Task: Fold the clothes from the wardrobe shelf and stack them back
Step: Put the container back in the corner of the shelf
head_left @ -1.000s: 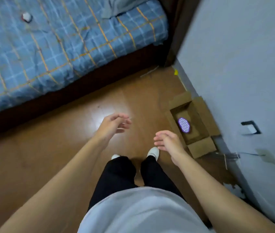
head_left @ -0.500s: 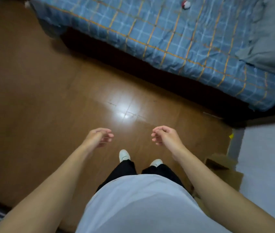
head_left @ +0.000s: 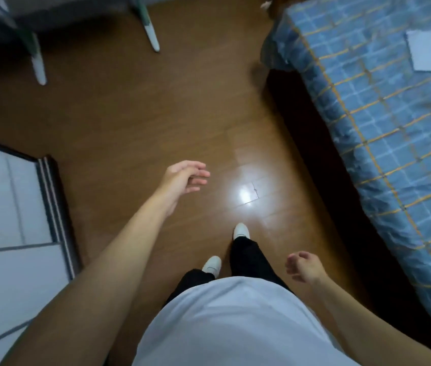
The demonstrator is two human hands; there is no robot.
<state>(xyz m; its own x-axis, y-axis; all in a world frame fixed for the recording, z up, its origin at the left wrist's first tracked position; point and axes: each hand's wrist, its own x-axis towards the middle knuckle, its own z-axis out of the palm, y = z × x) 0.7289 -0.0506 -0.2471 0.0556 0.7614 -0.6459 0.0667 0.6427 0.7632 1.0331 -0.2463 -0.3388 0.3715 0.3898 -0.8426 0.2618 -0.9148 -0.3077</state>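
Nothing fetched yet, I judge: my left hand [head_left: 184, 178] hangs relaxed and empty, right hand [head_left: 304, 266] loosely curled, empty. Next I need the wardrobe shelf.

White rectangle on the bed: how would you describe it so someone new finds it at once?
Find the bed with the blue checked cover on the right. Toward the view's top right corner, a flat white rectangle lies on that cover. It is the only plain patch there, with one small dark spot near its middle.
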